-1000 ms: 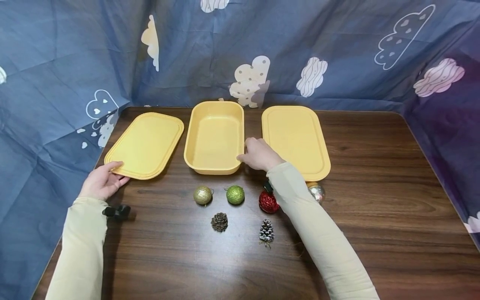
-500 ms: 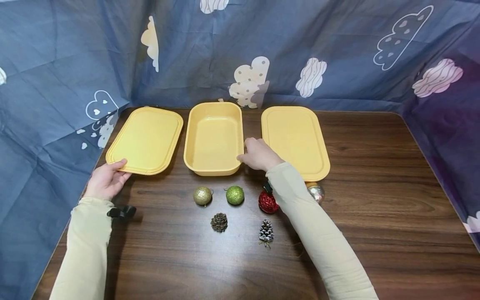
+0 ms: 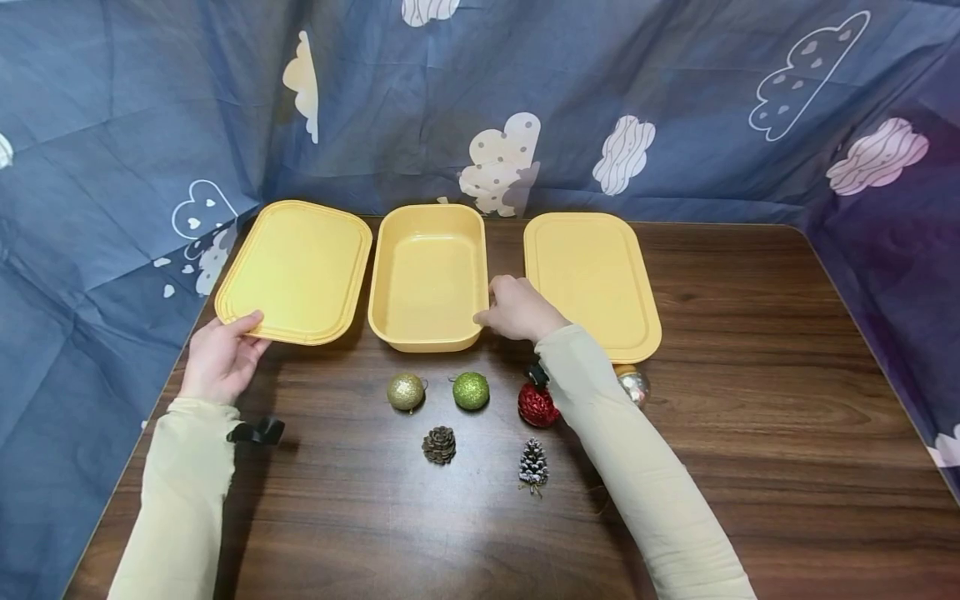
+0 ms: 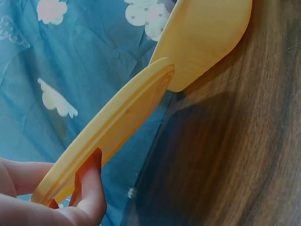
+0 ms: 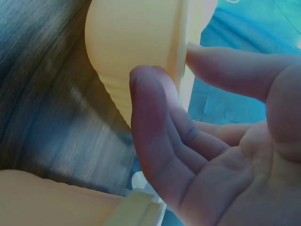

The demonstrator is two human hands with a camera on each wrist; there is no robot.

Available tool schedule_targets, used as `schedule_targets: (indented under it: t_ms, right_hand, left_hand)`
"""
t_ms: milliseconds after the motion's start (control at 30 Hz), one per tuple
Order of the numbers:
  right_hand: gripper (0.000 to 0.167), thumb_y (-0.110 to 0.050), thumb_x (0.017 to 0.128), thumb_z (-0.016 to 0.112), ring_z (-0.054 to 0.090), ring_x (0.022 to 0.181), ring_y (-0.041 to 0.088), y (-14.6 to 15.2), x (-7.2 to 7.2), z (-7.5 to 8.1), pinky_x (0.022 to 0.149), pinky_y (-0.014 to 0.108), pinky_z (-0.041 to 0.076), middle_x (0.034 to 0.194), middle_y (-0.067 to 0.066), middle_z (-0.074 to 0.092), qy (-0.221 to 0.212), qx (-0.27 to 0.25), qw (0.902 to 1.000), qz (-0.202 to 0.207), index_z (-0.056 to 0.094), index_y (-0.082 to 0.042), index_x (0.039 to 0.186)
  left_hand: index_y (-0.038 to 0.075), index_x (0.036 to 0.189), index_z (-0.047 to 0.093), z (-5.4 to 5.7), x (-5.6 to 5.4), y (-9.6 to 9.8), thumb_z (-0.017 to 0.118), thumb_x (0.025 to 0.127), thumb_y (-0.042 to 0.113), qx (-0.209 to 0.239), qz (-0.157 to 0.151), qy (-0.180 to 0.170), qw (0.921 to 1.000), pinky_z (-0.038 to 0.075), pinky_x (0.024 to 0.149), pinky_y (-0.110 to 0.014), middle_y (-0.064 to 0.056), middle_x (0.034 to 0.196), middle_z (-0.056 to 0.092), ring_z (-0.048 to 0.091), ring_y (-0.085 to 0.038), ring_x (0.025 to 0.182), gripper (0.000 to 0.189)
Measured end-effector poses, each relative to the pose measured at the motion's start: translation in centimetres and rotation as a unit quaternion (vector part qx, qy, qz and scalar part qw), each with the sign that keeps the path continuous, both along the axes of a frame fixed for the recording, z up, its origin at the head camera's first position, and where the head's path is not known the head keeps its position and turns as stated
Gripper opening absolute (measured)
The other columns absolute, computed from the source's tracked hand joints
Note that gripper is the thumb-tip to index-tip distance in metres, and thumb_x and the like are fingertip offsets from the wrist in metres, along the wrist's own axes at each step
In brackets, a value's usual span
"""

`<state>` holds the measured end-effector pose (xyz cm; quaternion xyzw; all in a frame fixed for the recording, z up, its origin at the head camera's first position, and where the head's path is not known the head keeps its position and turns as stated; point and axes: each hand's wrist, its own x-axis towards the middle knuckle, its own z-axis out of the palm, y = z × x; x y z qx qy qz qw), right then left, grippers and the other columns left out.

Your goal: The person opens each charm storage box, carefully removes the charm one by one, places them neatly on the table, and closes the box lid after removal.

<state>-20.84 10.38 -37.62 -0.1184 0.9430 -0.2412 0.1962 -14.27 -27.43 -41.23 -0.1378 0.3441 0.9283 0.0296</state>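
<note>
My left hand (image 3: 222, 360) pinches the near edge of a flat yellow lid (image 3: 298, 271), thumb on top and fingers beneath. In the left wrist view the lid (image 4: 110, 117) is tilted above the wooden table. Just right of it stands an open yellow box (image 3: 431, 279) with a bare inside. My right hand (image 3: 521, 308) grips this box's right rim near its front corner. In the right wrist view the thumb lies on one side of the box wall (image 5: 136, 37), the fingers on the other. A second yellow box with its lid on (image 3: 588, 283) is right of that hand.
Before the boxes lie a gold bauble (image 3: 405, 391), a green bauble (image 3: 470, 391), a brown pine cone (image 3: 438, 445), a frosted pine cone (image 3: 533, 465) and a red ornament (image 3: 536, 406). A silver bauble (image 3: 634, 385) is partly behind the right sleeve. Blue cloth (image 3: 375, 108) hangs behind.
My left hand has raised the lid and moved it slightly right and away from me, closer to the open box. The right hand keeps its grip on the box rim.
</note>
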Motion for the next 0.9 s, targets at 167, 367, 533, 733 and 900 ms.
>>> schedule_targets:
  t_ms: [167,367,533,733,900]
  right_hand:
    - [0.039,-0.027,0.087,0.068,0.065,0.069,0.017,0.0,0.1,0.0,0.069,0.031,0.050,0.076,0.006,0.069,-0.002,-0.010,0.9999,0.000,0.056,0.001,0.111]
    - [0.038,-0.026,0.086,0.069,0.065,0.066,0.016,-0.1,0.2,0.1,0.065,0.029,0.049,0.077,0.007,0.069,-0.005,-0.014,0.9999,-0.001,0.056,0.001,0.111]
    - [0.041,-0.026,0.087,0.069,0.065,0.066,0.016,-0.1,0.2,0.0,0.065,0.029,0.049,0.077,0.007,0.068,-0.009,-0.013,0.9999,-0.002,0.053,0.001,0.114]
    - [0.046,-0.026,0.086,0.070,0.065,0.065,0.016,-0.1,0.2,-0.1,0.064,0.029,0.049,0.077,0.007,0.068,-0.018,-0.026,0.9995,-0.005,0.051,0.001,0.118]
    - [0.050,-0.026,0.085,0.072,0.065,0.065,0.016,0.0,0.2,-0.2,0.064,0.028,0.049,0.078,0.007,0.068,-0.027,-0.034,0.9990,-0.007,0.050,0.001,0.121]
  left_hand:
    - [0.004,0.114,0.052,0.8,0.1,1.2,0.053,0.089,-0.014,-0.052,0.026,0.011,0.9982,0.058,0.076,-0.030,-0.007,0.100,0.069,0.070,-0.017,0.090,0.031]
    - [0.006,0.119,0.041,1.7,-0.1,2.6,0.059,0.088,-0.010,-0.133,0.063,0.020,0.9889,0.057,0.074,-0.025,-0.005,0.109,0.058,0.067,-0.013,0.088,0.040]
    - [0.006,0.116,0.041,2.5,-0.4,3.9,0.061,0.087,-0.009,-0.180,0.097,0.023,0.9785,0.056,0.070,-0.021,-0.006,0.108,0.056,0.064,-0.011,0.085,0.038]
    - [0.007,0.111,0.044,3.0,-0.7,5.1,0.059,0.088,-0.009,-0.236,0.131,0.012,0.9627,0.056,0.069,-0.020,-0.007,0.107,0.058,0.064,-0.012,0.088,0.032]
    - [0.008,0.109,0.046,3.3,-0.7,6.0,0.056,0.087,-0.010,-0.302,0.159,0.026,0.9398,0.055,0.075,-0.018,-0.007,0.108,0.060,0.063,-0.016,0.099,0.030]
